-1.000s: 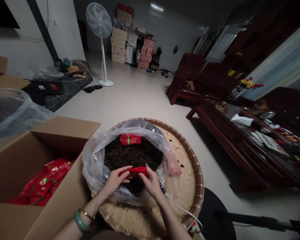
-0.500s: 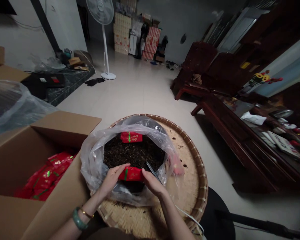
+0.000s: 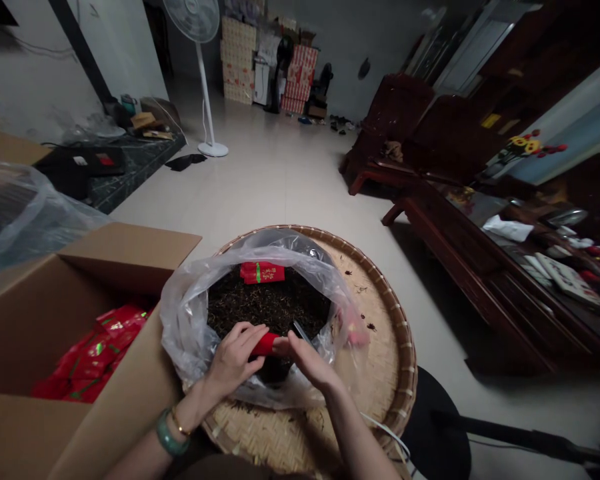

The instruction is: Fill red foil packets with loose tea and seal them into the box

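Two hands meet on a red packet over the bag!

And there it is, the packet [image 3: 265,345], at six o'clock in the mouth of the clear bag [image 3: 179,313], just over the dark leaves [image 3: 260,308]. The left hand [image 3: 237,355] has it, fingers curled narrow over the near-left part, thumb below. The right hand [image 3: 310,363] comes in from four o'clock, fingers at the packet's right end; whether they grip or merely press, I cannot tell!

Look to twelve in the bag: a printed packet [image 3: 263,272] lies on the leaves, green stripe showing. At four, right by the right hand, a metal tool [image 3: 305,331] pokes out. The bag sits on a round woven tray [image 3: 407,340], loose bits scattered at two o'clock, a white cord [image 3: 386,430] crossing the rim at five. Over at nine, the open box [image 3: 123,380] holds a heap of red packs [image 3: 93,353]!
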### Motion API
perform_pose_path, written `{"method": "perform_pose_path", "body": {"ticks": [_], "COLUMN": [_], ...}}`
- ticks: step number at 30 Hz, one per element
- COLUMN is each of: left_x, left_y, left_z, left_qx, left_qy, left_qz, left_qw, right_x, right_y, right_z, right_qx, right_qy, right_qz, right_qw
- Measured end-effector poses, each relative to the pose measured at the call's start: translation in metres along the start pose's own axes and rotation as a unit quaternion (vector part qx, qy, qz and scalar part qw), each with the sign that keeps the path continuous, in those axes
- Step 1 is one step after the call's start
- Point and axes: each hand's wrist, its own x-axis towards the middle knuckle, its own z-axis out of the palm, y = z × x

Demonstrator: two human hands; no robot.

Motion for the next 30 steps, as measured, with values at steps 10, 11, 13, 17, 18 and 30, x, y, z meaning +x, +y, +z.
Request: {"method": "perform_pose_path", "body": {"ticks": [10,11,13,17,18,30], "left_x": [-0.001,-0.002,-0.005,-0.009,-0.009,-0.009], "left_y": [-0.015,-0.016,-0.018,-0.019,-0.019,-0.019], "left_z": [-0.010,-0.010,-0.011,-0.011,-0.012,-0.014], "left_qx": [-0.002,-0.003,-0.007,-0.025,-0.030,-0.064], "left_qy": [0.086,0.090,0.097,0.103,0.103,0.103], "left_qz": [-0.108,-0.115,-0.126,-0.142,-0.145,-0.162], "left_qw": [0.990,0.989,0.987,0.984,0.984,0.979], "right_x": [0.064,0.073,0.086,0.098,0.099,0.102], "right_y": [-0.012,-0.012,-0.012,-0.010,-0.010,-0.007], "right_z": [-0.031,-0.028,-0.020,-0.009,-0.008,-0.007], "right_qx": [-0.547,-0.580,-0.608,-0.638,-0.646,-0.683], "right_qy": [0.150,0.141,0.135,0.139,0.142,0.160], "right_qz": [-0.045,-0.028,-0.004,0.032,0.038,0.050], "right_qw": [0.822,0.802,0.782,0.756,0.749,0.711]}}
